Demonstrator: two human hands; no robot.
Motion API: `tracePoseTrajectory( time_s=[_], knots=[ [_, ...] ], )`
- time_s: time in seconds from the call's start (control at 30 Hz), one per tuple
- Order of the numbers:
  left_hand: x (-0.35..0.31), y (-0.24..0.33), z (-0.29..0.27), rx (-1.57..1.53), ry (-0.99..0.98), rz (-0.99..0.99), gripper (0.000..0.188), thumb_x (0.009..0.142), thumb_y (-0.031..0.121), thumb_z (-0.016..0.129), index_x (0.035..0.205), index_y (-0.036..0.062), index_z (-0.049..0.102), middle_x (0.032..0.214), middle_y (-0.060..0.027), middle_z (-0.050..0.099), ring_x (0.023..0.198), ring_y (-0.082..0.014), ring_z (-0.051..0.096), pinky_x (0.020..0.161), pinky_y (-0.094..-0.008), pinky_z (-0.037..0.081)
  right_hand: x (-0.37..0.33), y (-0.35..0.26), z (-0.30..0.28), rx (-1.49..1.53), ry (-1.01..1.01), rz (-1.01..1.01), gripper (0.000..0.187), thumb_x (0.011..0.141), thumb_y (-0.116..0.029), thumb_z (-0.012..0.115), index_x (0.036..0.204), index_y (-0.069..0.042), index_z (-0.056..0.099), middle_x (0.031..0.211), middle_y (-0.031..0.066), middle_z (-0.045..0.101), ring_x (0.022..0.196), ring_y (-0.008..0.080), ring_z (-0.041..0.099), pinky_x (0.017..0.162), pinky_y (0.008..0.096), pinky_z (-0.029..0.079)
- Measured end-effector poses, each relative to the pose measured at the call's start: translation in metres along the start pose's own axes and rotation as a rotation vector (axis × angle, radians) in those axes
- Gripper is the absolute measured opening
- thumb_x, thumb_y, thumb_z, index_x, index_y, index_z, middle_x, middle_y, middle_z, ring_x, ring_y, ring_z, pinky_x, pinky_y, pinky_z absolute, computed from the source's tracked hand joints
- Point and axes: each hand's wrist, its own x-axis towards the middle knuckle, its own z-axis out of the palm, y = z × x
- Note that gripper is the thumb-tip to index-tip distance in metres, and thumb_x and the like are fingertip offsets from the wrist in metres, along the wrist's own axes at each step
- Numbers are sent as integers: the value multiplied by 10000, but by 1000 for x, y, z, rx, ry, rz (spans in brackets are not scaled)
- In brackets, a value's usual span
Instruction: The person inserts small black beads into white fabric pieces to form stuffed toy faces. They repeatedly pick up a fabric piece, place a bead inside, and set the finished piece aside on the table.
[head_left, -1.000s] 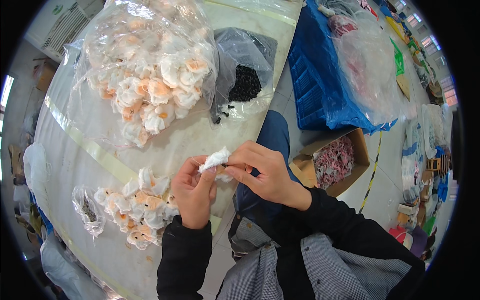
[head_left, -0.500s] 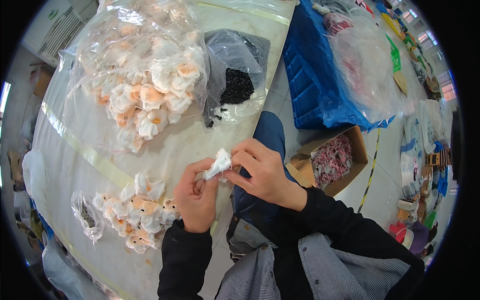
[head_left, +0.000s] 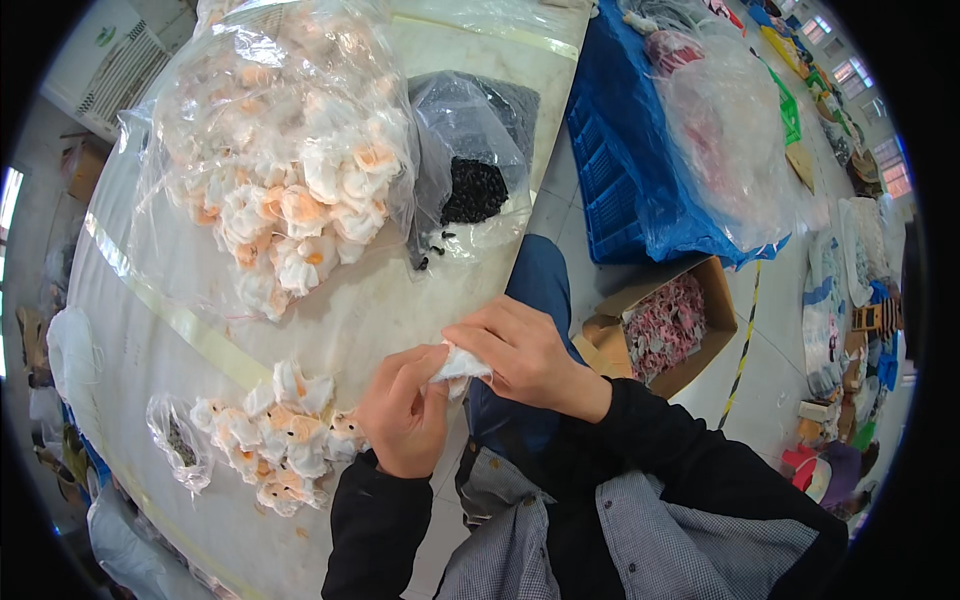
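Note:
Between my two hands, above the table's near right edge, is a small white fluffy plush piece point(head_left: 460, 366). My left hand point(head_left: 405, 405) pinches its left end between thumb and fingers. From the other side my right hand point(head_left: 525, 355) grips it, with the fingertips bent over its top. What lies under the fingers is hidden. Left of my left hand lies a pile of white and peach plush pieces point(head_left: 290, 440), some with small black eyes. Farther back, a clear plastic bag point(head_left: 290, 120) is full of similar pieces. Next to it an open bag holds small black parts point(head_left: 475, 190).
A small clear bag point(head_left: 180, 440) lies left of the pile on the white table point(head_left: 130, 330). Beyond the table's right edge stand a blue crate point(head_left: 615, 200) covered with plastic and a cardboard box point(head_left: 715, 300) with pink scraps. My knee point(head_left: 540, 280) is beside the edge.
Both hands have shifted slightly, the left one rightward. The plush piece has turned from upright to more sideways, and my right fingers now reach over its top.

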Motion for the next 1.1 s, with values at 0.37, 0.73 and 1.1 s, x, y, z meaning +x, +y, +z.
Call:
tracePoseTrajectory(
  time_s=[0.37, 0.73, 1.1],
  knots=[
    [-7, -1, 13, 382, 127, 274, 355, 802, -112, 710, 1130, 15, 753, 997, -120, 723, 753, -269, 713, 629, -346, 564, 5, -11, 11, 40, -5, 149, 418, 649, -6, 814, 1043, -47, 681, 927, 106, 631, 854, 333, 641, 714, 411, 524],
    [5, 39, -8, 28, 139, -138, 321, 856, -41, 705, 1173, 2, 680, 1013, -54, 718, 661, -96, 552, 524, -273, 357, 1, -4, 5, 30, 46, 231, 371, 711, -128, 867, 1023, -79, 672, 957, 91, 664, 876, 329, 669, 713, 400, 532],
    [63, 129, -102, -373, 283, 766, 353, 865, 53, 699, 1212, 2, 660, 1075, -71, 698, 749, -126, 558, 596, -300, 385, 4, -4, 11, 21, 18, 216, 387, 677, -64, 852, 1014, -108, 667, 908, 33, 648, 803, 259, 633, 646, 372, 500]
  ],
)
